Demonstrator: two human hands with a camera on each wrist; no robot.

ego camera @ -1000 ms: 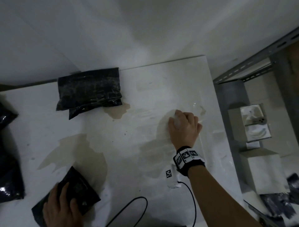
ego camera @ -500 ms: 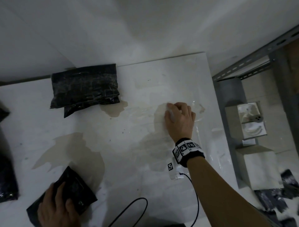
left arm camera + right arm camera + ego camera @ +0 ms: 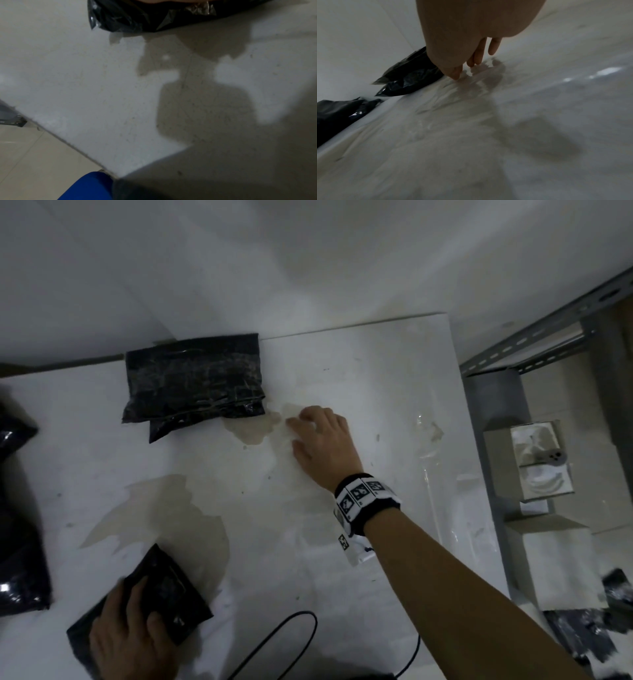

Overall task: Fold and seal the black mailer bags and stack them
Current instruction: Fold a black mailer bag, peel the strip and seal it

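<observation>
No readable text; wristband [image 3: 363, 498] bears only coded marker squares.

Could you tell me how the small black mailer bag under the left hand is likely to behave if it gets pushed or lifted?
The small black mailer bag looks like thin, crinkled, glossy film, so it will probably flex rather than stay stiff. Its shine suggests it may slide easily on the white table. It lies flat under the left hand, so rolling seems unlikely.
</observation>
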